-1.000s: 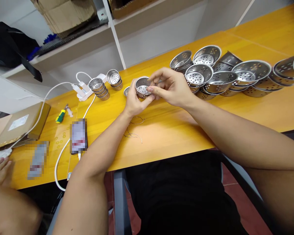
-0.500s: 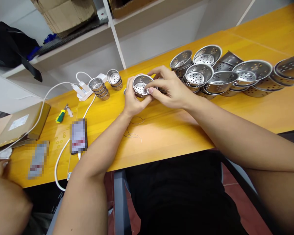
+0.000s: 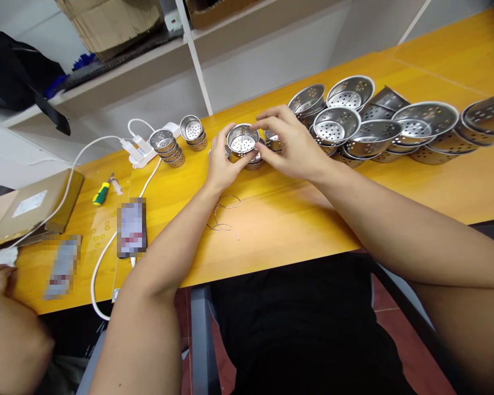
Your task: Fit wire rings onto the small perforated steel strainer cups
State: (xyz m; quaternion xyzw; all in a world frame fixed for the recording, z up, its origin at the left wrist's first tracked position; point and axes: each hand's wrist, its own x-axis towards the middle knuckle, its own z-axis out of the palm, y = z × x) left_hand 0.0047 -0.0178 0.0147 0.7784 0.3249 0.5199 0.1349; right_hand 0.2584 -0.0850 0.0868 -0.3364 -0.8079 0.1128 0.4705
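Note:
A small perforated metal cup (image 3: 242, 144) is held over the table with its mouth up. My left hand (image 3: 222, 167) curls round its left side, the thumb along the front. On the right, my right hand (image 3: 290, 140) has its thumb and forefinger at the cup's rim, the other fingers lifted. Just below the held cup, part of another perforated cup (image 3: 255, 164) shows; whether the two touch, I cannot tell. More cups behind my hands are partly hidden. Thin bent wire (image 3: 226, 225) lies on the table nearer to me.
Many larger perforated cups (image 3: 372, 137) stand in stacks at right. Two small stacks of cups (image 3: 168, 156) stand at left by a white power strip (image 3: 142, 153). Further left are a screwdriver (image 3: 101, 193), a phone (image 3: 132, 227), a cardboard box (image 3: 45, 203) and another person's arm (image 3: 12, 334).
The held cup has moved slightly right and tilted less toward me. My right fingers have come out of its inside to the rim, and a cup below has come into sight.

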